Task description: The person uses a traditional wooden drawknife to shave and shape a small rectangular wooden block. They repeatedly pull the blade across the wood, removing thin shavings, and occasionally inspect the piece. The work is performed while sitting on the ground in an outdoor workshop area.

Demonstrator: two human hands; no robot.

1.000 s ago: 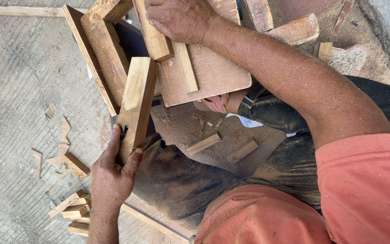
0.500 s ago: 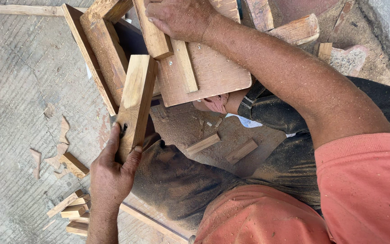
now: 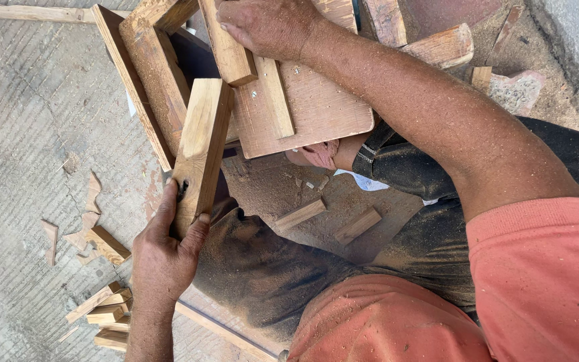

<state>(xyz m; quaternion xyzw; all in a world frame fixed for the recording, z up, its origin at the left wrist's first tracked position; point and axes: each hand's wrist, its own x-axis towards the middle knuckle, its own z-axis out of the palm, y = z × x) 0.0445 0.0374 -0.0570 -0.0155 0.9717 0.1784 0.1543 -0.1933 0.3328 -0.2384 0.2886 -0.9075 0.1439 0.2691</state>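
Observation:
My left hand (image 3: 162,258) grips the lower end of a short thick wooden plank (image 3: 199,147), which stands tilted against a wooden frame (image 3: 145,74). At the top of the view, my right hand (image 3: 269,27) presses down on a wooden bar (image 3: 229,53) that lies over a flat plywood board (image 3: 316,110) with a thin batten (image 3: 277,97) fixed on it. The board rests over my lap, and a bare foot (image 3: 316,154) shows just below it. My dark, dusty trousers (image 3: 269,268) fill the middle.
Small wood offcuts (image 3: 105,245) and a pile of short blocks (image 3: 105,315) lie on the concrete floor at the left. Two small sticks (image 3: 299,214) rest on a sawdust-covered board by my legs. More timber pieces (image 3: 437,47) and a broken stone (image 3: 517,90) lie at the top right.

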